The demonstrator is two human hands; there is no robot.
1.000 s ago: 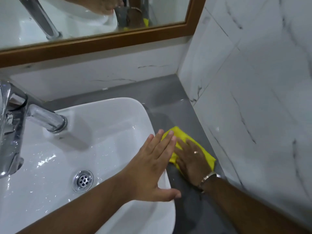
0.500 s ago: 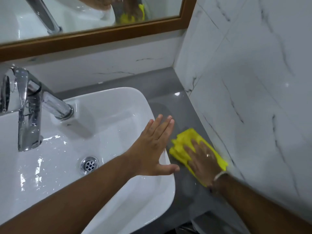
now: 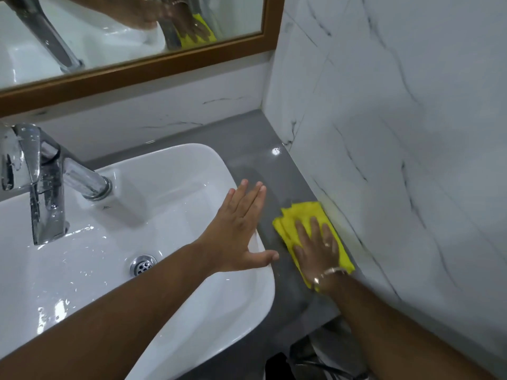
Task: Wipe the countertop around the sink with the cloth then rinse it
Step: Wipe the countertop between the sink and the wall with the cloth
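A folded yellow cloth (image 3: 297,215) lies on the narrow grey countertop (image 3: 255,149), to the right of the white sink (image 3: 170,171), with its right edge against the marble wall. My right hand (image 3: 315,249) presses flat on the cloth, fingers spread and pointing away from me; a ring and a bracelet show on it. My left hand (image 3: 236,231) is open with its fingers together, lying over the sink's right rim, thumb pointing at the cloth. It holds nothing.
A wet chrome faucet (image 3: 46,182) stands at the left, above the basin's drain (image 3: 142,264). A white marble-tile wall (image 3: 397,133) closes the right side. A wood-framed mirror (image 3: 137,69) hangs behind. The countertop's front edge falls off at bottom centre.
My right hand has slid the cloth away from the sink's edge, over to the right wall. My left hand has stayed on the sink's rim.
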